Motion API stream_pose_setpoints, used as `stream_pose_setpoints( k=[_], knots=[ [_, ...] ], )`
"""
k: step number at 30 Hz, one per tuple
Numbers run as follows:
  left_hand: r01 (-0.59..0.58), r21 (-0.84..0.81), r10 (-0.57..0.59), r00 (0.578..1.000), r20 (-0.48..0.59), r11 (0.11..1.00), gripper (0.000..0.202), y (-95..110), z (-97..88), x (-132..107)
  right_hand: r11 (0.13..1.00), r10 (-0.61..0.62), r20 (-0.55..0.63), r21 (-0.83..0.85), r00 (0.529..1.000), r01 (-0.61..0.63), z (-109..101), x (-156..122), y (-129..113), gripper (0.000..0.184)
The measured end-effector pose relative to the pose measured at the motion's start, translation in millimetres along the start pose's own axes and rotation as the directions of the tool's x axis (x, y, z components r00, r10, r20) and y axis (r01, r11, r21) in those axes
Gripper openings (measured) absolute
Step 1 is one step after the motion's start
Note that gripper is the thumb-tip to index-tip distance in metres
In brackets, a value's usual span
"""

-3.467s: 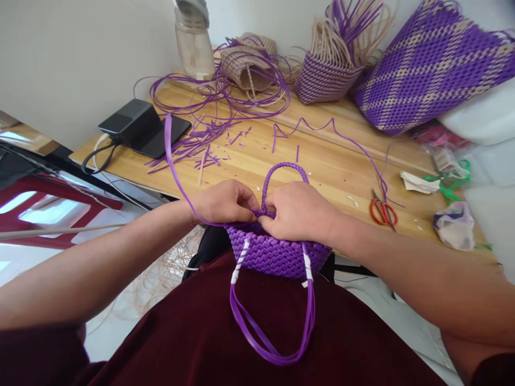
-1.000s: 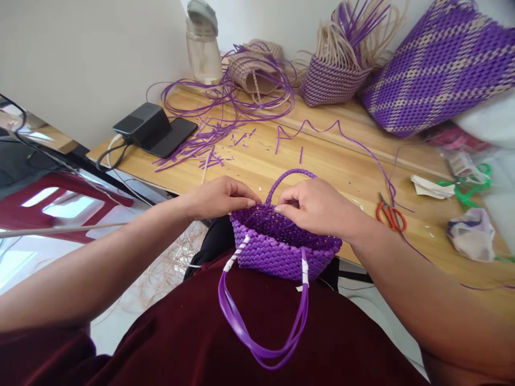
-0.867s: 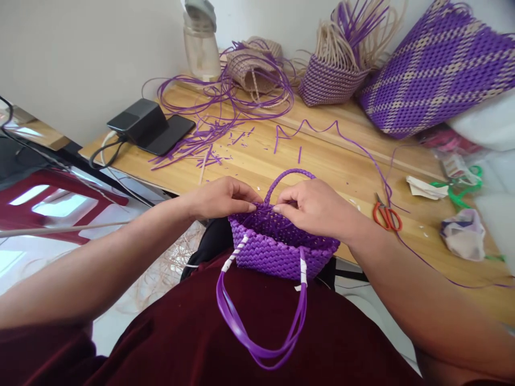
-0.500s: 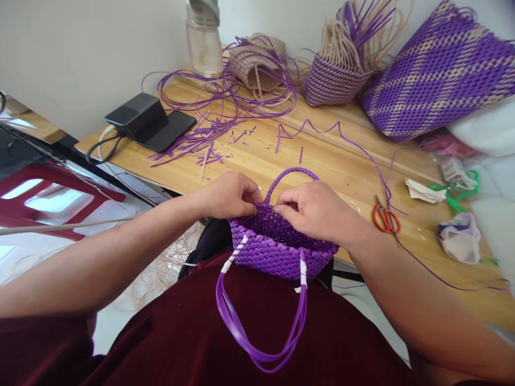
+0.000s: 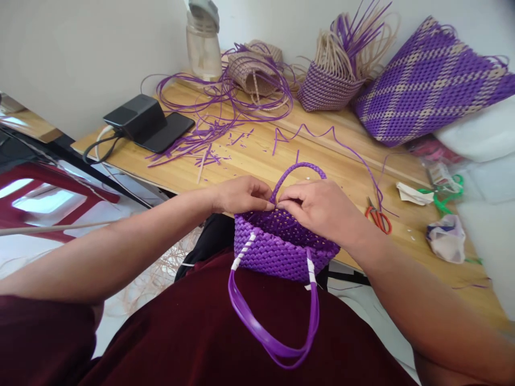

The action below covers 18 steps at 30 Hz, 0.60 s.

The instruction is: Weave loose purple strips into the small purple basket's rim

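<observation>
Shifted rightward, both hands' fingers pinch the purple basket rim; no writing readable.

Small woven basket at lower centre of the frame, on the lap, just before the table edge. Left hand and right hand meeting at its far rim, beneath the braided handle. Scissors right of the right hand. Phone at left; jar at upper centre; large woven bag at upper right.
</observation>
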<state>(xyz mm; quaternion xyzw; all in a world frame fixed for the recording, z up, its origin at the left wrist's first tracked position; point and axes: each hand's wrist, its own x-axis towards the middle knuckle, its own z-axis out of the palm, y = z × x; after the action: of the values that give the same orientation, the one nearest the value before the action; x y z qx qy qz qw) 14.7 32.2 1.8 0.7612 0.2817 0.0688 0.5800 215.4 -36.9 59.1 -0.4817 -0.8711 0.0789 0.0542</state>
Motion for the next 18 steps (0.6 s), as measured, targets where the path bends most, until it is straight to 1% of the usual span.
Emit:
stream_pose_setpoints(
  k=[2, 5, 7, 9, 10, 11, 12, 13, 14, 16, 18],
  knots=[
    [0.03, -0.015, -0.03, 0.999, -0.04, 0.999, 0.028, -2.1, 5.6, 3.1, 0.991, -0.021, -0.012, -0.129, 1.0, 0.019, -5.6, -6.0, -1.9, 0.016],
    [0.077, -0.028, -0.079, 0.993, -0.085, 0.997, 0.027, -4.5, 13.3, 3.2, 0.96, 0.04, 0.079, -0.281, 0.996, -0.017, -14.6, -19.0, -9.6, 0.019],
    [0.077, -0.055, -0.081, 0.994, -0.069, 0.995, 0.026, -3.0, 15.0, 1.0, 0.947, 0.093, 0.131, -0.316, 0.987, -0.048, -20.3, -27.5, -15.1, 0.018],
    [0.069, -0.077, -0.071, 0.997, -0.028, 0.995, 0.024, 1.7, 13.5, -1.4, 0.952, 0.128, 0.154, -0.296, 0.98, -0.078, -26.1, -33.0, -18.0, 0.015],
    [0.065, -0.075, -0.066, 0.998, -0.007, 0.995, 0.023, 4.9, 11.9, -2.2, 0.963, 0.147, 0.165, -0.25, 0.975, -0.103, -29.0, -34.1, -17.9, 0.015],
    [0.062, -0.057, -0.062, 0.998, 0.007, 0.996, 0.022, 8.3, 10.2, -2.7, 0.976, 0.17, 0.18, -0.17, 0.969, -0.139, -31.9, -34.2, -16.8, 0.015],
    [0.058, -0.023, -0.058, 0.998, 0.011, 0.998, 0.021, 11.6, 8.6, -2.8, 0.981, 0.191, 0.205, -0.052, 0.96, -0.184, -34.5, -33.2, -14.9, 0.016],
    [0.052, 0.02, -0.052, 0.999, 0.003, 0.998, 0.023, 14.6, 7.4, -2.4, 0.966, 0.212, 0.239, 0.093, 0.948, -0.24, -36.6, -31.4, -12.5, 0.017],
    [0.042, 0.063, -0.041, 0.999, -0.015, 0.997, 0.025, 17.0, 6.7, -1.7, 0.922, 0.229, 0.282, 0.244, 0.932, -0.3, -38.0, -29.1, -9.8, 0.019],
    [0.018, 0.118, -0.012, 0.999, -0.053, 0.993, 0.03, 19.4, 7.0, 0.2, 0.766, 0.245, 0.364, 0.495, 0.898, -0.41, -38.7, -24.2, -5.4, 0.025],
    [0.002, 0.124, 0.007, 0.997, -0.073, 0.992, 0.029, 18.7, 8.8, 1.6, 0.605, 0.255, 0.415, 0.636, 0.873, -0.479, -37.1, -20.7, -3.8, 0.026]
  ],
)
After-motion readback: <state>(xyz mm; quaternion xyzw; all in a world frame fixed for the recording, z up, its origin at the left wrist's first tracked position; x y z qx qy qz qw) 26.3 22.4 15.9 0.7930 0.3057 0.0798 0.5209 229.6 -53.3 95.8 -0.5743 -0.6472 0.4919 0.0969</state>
